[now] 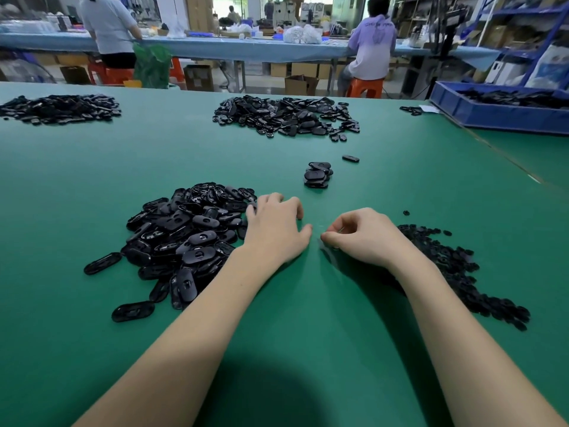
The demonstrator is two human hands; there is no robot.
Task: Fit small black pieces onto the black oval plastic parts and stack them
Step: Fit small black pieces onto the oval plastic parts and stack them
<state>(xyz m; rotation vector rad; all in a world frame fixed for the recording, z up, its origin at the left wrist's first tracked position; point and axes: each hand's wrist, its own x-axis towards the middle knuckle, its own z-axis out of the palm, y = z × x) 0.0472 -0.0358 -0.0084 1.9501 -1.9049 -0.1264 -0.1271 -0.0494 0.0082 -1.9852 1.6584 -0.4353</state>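
The glossy black oval plastic parts (187, 241) are lying in a loose heap on the green table mat (277, 349), just left of the left hand (275, 231), whose curled fingers are touching the heap's near edge; whether they are gripping a part, I cannot tell. The small black toothed pieces (455, 266) are spreading in a flat pile beside the right hand (361, 237), whose thumb and forefinger are pinching together (on a piece perhaps, though none is showing). A short stack of finished ovals (318, 175) is sitting beyond both hands, apart from the heap. That stack is looking uneven and could be toppling if another part lands off-centre. Writing on a seated person's lilac hoodie (374, 35) is too blurred to read.
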